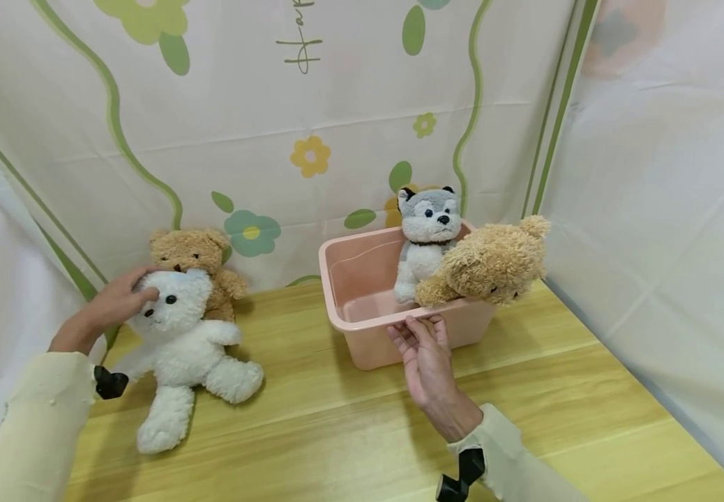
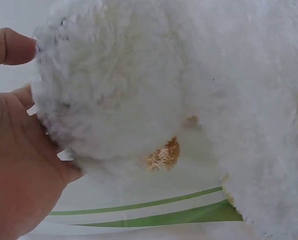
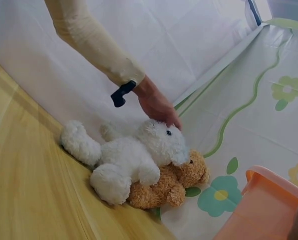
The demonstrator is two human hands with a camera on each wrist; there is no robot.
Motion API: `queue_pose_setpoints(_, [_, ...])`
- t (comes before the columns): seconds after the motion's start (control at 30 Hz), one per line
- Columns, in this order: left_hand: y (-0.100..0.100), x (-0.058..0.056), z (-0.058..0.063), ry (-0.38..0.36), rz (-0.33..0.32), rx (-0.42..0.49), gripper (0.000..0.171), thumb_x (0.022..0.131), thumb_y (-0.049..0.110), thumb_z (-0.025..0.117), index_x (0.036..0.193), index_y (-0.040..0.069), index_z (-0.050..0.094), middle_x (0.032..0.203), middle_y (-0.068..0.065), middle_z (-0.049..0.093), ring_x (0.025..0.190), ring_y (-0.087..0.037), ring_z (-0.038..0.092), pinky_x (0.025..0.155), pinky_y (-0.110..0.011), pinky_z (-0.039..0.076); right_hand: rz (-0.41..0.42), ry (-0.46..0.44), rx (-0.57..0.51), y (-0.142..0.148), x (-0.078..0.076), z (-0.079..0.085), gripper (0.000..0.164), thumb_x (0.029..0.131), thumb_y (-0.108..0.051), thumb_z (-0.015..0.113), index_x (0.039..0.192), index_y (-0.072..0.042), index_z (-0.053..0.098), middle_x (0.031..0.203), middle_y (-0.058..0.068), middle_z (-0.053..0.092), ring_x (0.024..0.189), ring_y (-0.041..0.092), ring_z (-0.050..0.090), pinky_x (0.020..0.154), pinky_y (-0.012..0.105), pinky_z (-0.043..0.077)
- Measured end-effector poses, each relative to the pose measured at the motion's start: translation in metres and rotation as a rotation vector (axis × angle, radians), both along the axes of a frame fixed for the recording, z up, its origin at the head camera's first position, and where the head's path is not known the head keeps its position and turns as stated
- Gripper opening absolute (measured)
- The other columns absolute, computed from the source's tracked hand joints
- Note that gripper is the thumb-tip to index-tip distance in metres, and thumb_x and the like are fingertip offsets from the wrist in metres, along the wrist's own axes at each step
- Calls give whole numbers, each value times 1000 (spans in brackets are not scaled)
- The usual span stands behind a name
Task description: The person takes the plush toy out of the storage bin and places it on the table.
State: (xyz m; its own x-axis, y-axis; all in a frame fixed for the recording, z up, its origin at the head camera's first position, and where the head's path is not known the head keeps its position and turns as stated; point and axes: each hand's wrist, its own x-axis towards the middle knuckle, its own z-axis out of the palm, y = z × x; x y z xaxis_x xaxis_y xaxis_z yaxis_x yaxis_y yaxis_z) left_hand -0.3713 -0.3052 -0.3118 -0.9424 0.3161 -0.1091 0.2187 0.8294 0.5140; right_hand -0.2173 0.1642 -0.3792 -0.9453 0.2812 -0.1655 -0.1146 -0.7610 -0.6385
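At the left of the head view, a white plush bear [image 1: 189, 355] leans back with its legs spread on the table. My left hand [image 1: 117, 303] grips its head from the side, thumb near the eye; in the left wrist view the fingers [image 2: 36, 130] curl against the white fur. Close behind sits a brown teddy bear [image 1: 192, 251], partly hidden. My right hand [image 1: 427, 362] holds the front rim of a pink bin [image 1: 368, 341]. Inside the bin a grey-and-white plush husky [image 1: 431, 219] sits upright. Another brown teddy bear [image 1: 494, 265] droops over the bin's front right rim.
The wood-grain table [image 1: 293, 432] carries everything. A white curtain [image 1: 362, 90] printed with flowers and leaves rises behind the toys and bin. Plain white sheeting [image 1: 669, 209] closes off the right side. Black wrist mounts [image 1: 111, 382] are strapped at both sleeves.
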Motion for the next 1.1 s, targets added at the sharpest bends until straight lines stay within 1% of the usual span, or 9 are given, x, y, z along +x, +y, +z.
queue_pose_setpoints(0.1, [0, -2, 0, 17, 8, -7, 61, 104, 29, 37, 154, -1, 21, 154, -39, 16, 133, -61, 24, 94, -72, 32, -1, 1, -4, 0, 0, 0, 14, 101, -2, 49, 102, -15, 45, 93, -1, 59, 87, 13, 62, 87, 30, 56])
queue_pose_setpoints(0.23, [3, -3, 0, 43, 5, -17, 60, 104, 31, 39, 154, 1, 23, 154, -38, 18, 131, -61, 27, 92, -72, 34, 0, 3, -4, 0, 0, 0, 14, 101, -2, 48, 101, -15, 45, 93, -1, 59, 87, 13, 62, 88, 30, 56])
queue_pose_setpoints(0.33, [6, -3, 0, 51, 4, -22, 60, 104, 31, 40, 153, -1, 24, 153, -38, 19, 132, -61, 26, 93, -72, 32, 3, 4, 0, 0, 0, 1, 14, 101, -1, 48, 101, -15, 45, 92, -1, 59, 87, 14, 62, 88, 29, 56])
queue_pose_setpoints(0.5, [9, -4, 0, 46, 12, -37, 62, 104, 34, 41, 153, -2, 24, 153, -39, 17, 133, -63, 21, 96, -74, 28, 4, 4, -4, 0, 0, 1, 15, 101, 0, 48, 101, -15, 45, 91, -1, 60, 86, 14, 62, 87, 29, 56])
queue_pose_setpoints(0.67, [11, -4, 1, 63, 12, -50, 63, 105, 34, 42, 151, -4, 24, 152, -40, 20, 132, -63, 22, 95, -74, 28, 4, 6, -9, 0, 0, 0, 15, 101, -1, 48, 101, -15, 46, 91, -1, 60, 86, 14, 63, 87, 29, 56])
queue_pose_setpoints(0.83, [11, -3, 2, 78, 7, -36, 64, 105, 34, 42, 152, -5, 23, 152, -39, 22, 132, -62, 24, 96, -73, 29, 6, 7, -3, 0, 0, -1, 14, 101, -1, 48, 101, -15, 46, 92, -1, 60, 87, 14, 62, 88, 29, 56])
queue_pose_setpoints(1.0, [15, -2, 9, 87, 10, -42, 67, 105, 36, 43, 154, -3, 18, 153, -38, 19, 134, -62, 21, 96, -75, 26, 4, 8, -3, 0, 0, -1, 14, 101, -1, 48, 101, -15, 46, 92, -1, 60, 87, 13, 62, 88, 29, 56])
queue_pose_setpoints(1.1, [21, -2, 15, 81, 16, -47, 71, 104, 39, 44, 157, 3, 14, 157, -35, 14, 137, -61, 16, 99, -76, 22, -1, 7, -1, 1, 0, -1, 14, 101, -1, 48, 102, -15, 46, 92, -1, 59, 87, 13, 62, 88, 29, 56])
